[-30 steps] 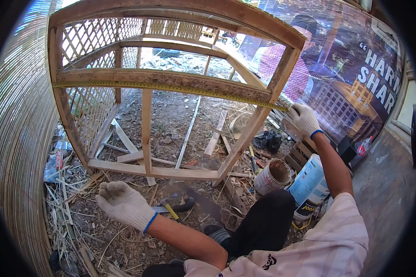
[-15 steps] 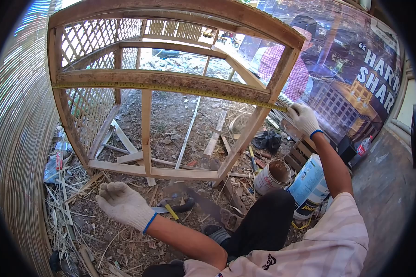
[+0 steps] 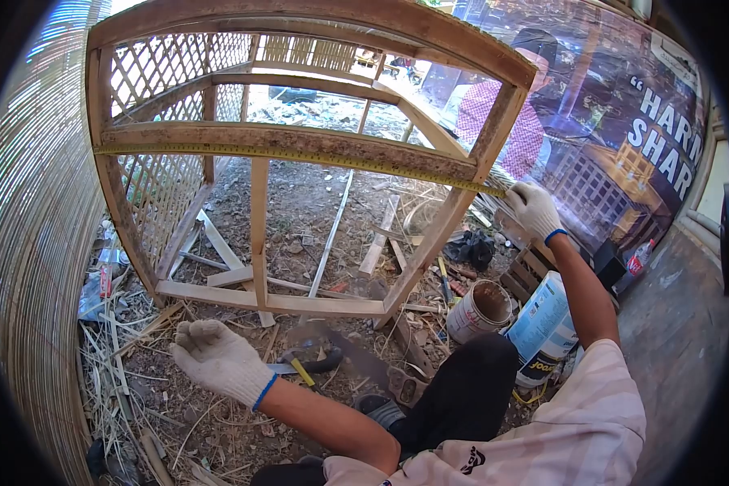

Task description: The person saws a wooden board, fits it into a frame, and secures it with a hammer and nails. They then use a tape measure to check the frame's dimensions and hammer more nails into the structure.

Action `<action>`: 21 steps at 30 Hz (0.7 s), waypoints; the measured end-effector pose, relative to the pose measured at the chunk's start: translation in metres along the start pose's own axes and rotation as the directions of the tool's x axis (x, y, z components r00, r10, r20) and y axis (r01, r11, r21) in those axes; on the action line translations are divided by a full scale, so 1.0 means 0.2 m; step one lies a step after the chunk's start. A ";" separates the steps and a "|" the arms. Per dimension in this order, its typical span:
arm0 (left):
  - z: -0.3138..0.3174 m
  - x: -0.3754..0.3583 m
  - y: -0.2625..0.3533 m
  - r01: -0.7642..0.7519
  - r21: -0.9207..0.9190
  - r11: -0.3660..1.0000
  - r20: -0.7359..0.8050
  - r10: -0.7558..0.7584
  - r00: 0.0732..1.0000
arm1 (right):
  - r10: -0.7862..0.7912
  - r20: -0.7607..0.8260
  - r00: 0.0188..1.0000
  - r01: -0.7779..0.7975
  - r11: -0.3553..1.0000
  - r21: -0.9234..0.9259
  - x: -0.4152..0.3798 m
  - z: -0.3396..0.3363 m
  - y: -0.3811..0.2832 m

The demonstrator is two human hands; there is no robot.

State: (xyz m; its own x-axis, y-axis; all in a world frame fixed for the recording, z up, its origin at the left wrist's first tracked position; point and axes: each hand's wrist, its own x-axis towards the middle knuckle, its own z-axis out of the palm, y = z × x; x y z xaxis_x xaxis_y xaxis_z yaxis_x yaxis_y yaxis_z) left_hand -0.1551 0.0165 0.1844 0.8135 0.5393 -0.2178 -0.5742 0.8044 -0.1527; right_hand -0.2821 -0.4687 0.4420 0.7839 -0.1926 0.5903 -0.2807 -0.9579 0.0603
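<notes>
A yellow tape measure is stretched across the front of a wooden frame, along its middle rail, from the left post past the right post. Its right end runs into my right hand, which wears a white knitted glove and is closed on it; the tape's case is hidden by the fingers. My left hand, also gloved, hovers low before the frame's bottom rail, palm turned up, fingers loosely curved and nothing in it. Below it on the ground lie a yellow-handled tool and a handsaw.
A bamboo screen stands at the left. Beside my knee are a paint can and a white-blue bucket. Wood offcuts and bamboo strips litter the dirt. A printed banner hangs behind my right hand.
The whole view has shifted very slightly. Both hands keep their places, and the tape still lies stretched along the rail.
</notes>
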 end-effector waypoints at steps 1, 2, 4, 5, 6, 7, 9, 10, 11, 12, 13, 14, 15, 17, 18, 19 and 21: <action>0.00 0.00 0.00 -0.002 0.002 1.000 -0.006 0.002 1.000 | 0.002 0.002 1.000 -0.002 1.000 0.002 0.00 0.00 0.00; 0.00 0.00 0.00 -0.004 0.001 1.000 -0.010 0.004 1.000 | 0.016 0.009 1.000 -0.016 1.000 0.007 0.00 0.00 -0.01; 0.00 0.00 0.00 -0.008 -0.001 1.000 -0.017 0.008 1.000 | 0.045 0.025 0.999 -0.046 0.999 0.016 0.00 -0.02 -0.03; 0.01 -0.01 0.00 -0.008 0.000 1.000 -0.016 0.008 1.000 | 0.042 0.023 0.999 -0.042 0.999 0.012 0.00 -0.02 -0.03; 0.01 -0.01 0.00 -0.008 0.000 1.000 -0.015 0.008 1.000 | 0.038 0.021 0.999 -0.038 0.999 0.007 0.00 -0.02 -0.03; 0.02 -0.01 0.00 -0.008 0.001 1.000 -0.014 0.008 1.000 | 0.034 0.018 0.999 -0.034 0.999 0.003 0.00 -0.01 -0.03; 0.01 -0.01 0.00 -0.001 -0.009 1.000 -0.007 0.001 1.000 | 0.008 -0.004 1.000 -0.008 1.000 -0.002 0.00 0.00 -0.01; 0.00 -0.01 0.00 0.002 -0.014 1.000 -0.003 -0.002 1.000 | -0.005 -0.015 1.000 0.005 1.000 -0.005 0.00 0.00 0.00; 0.00 0.00 0.00 0.004 -0.015 1.000 -0.008 -0.004 1.000 | 0.003 -0.008 1.000 -0.003 1.000 0.000 0.00 0.00 0.00; 0.00 0.00 -0.01 0.006 -0.015 1.000 -0.013 -0.006 1.000 | 0.013 -0.001 1.000 -0.013 1.000 0.005 0.00 0.00 -0.01; -0.01 0.00 0.00 0.009 -0.013 1.000 -0.019 -0.010 1.000 | 0.023 0.007 1.000 -0.023 1.000 0.009 0.00 -0.01 -0.02; -0.01 0.00 -0.01 0.007 -0.010 1.000 -0.021 -0.008 1.000 | 0.016 0.004 1.000 -0.016 1.000 0.004 0.00 -0.01 -0.02; -0.01 0.00 -0.01 0.005 -0.006 1.000 -0.022 -0.005 1.000 | 0.008 0.001 1.000 -0.008 1.000 -0.002 0.00 -0.01 -0.01; -0.01 0.00 -0.01 0.006 -0.004 1.000 -0.023 -0.006 1.000 | 0.005 0.000 1.000 -0.005 1.000 -0.009 0.00 -0.01 -0.01; -0.01 0.00 -0.01 0.009 -0.006 1.000 -0.023 -0.009 1.000 | 0.010 0.002 1.000 -0.010 1.000 -0.010 0.00 -0.01 -0.02; 0.00 0.00 -0.01 0.011 -0.009 1.000 -0.022 -0.011 1.000 | 0.013 0.004 1.000 -0.013 1.000 -0.011 0.00 -0.01 -0.03; 0.00 -0.01 -0.01 0.011 -0.012 1.000 -0.016 -0.011 1.000 | 0.014 0.003 1.000 -0.014 1.000 -0.005 0.00 -0.01 -0.03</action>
State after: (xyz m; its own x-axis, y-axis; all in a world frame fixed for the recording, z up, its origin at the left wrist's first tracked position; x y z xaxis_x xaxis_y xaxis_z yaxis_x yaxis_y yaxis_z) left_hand -0.1557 0.0147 0.1855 0.8181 0.5263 -0.2318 -0.5664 0.8072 -0.1661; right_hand -0.2825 -0.4633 0.4428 0.7813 -0.2064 0.5890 -0.2941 -0.9541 0.0558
